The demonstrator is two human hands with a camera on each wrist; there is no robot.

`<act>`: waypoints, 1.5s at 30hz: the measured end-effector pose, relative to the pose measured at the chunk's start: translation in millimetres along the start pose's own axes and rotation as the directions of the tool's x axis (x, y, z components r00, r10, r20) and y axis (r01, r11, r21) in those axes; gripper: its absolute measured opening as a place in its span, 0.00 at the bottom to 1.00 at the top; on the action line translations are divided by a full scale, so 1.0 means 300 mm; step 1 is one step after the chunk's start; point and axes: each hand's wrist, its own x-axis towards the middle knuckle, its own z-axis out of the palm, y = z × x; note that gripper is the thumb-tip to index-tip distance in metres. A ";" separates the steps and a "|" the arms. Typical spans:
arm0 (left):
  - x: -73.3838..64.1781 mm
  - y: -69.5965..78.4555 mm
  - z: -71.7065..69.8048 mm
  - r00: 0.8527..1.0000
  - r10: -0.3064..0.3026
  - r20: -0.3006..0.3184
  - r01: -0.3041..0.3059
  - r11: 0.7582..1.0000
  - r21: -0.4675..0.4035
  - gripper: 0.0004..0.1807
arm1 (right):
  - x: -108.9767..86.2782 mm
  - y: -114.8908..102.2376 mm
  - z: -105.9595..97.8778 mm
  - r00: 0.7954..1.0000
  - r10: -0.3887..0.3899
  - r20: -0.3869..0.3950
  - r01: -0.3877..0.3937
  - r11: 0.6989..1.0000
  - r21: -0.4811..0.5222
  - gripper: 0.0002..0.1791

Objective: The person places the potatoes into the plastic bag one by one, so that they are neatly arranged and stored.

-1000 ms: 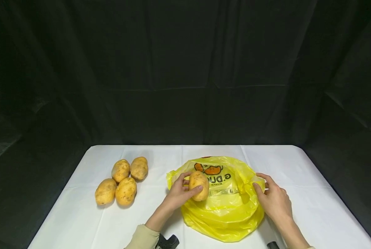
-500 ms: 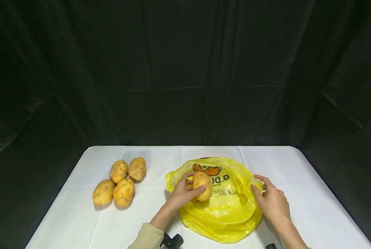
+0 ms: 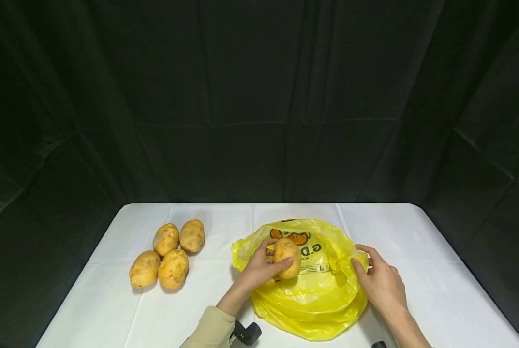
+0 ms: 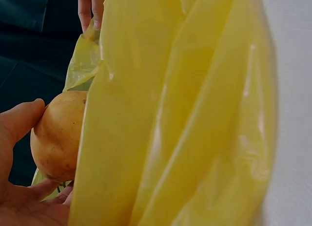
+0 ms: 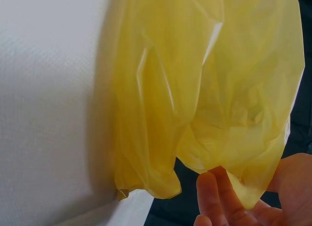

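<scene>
My left hand (image 3: pixel 261 266) grips a potato (image 3: pixel 288 259) between thumb and fingers, over the mouth of a yellow plastic bag (image 3: pixel 309 314). In the left wrist view the bag's side (image 4: pixel 161 114) covers part of the held potato (image 4: pixel 58 136), and the thumb lies along its top. My right hand (image 3: pixel 383 280) pinches the bag's right rim. The right wrist view has the bag's thin edge between the thumb and fingers of that hand (image 5: pixel 239 201). Printed on the bag's inner face are an orange duck picture and dark lettering.
Several potatoes lie grouped on the left of the white-covered table (image 3: pixel 89 309): a front-left potato (image 3: pixel 144 269), a front-right potato (image 3: pixel 173 269), a back-left potato (image 3: pixel 166 239) and a back-right potato (image 3: pixel 192 236). A black curtain (image 3: pixel 259 106) hangs behind the table.
My left hand has carried the potato a little to the right, farther over the bag's mouth. The right hand keeps its hold on the bag's rim, nearly still.
</scene>
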 end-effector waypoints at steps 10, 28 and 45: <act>0.033 0.019 0.025 1.000 0.007 0.010 -0.008 1.000 0.024 0.37 | 0.001 0.003 -0.006 1.000 -0.006 0.007 0.006 1.000 0.000 0.22; 0.050 0.010 0.066 0.999 -0.001 0.052 0.000 0.999 0.032 0.39 | -0.006 0.003 -0.011 1.000 -0.003 0.017 0.003 1.000 0.007 0.22; 0.092 0.021 0.118 1.000 0.021 0.010 -0.021 0.999 0.032 0.40 | 0.005 -0.012 -0.011 1.000 0.007 0.027 -0.007 1.000 -0.005 0.23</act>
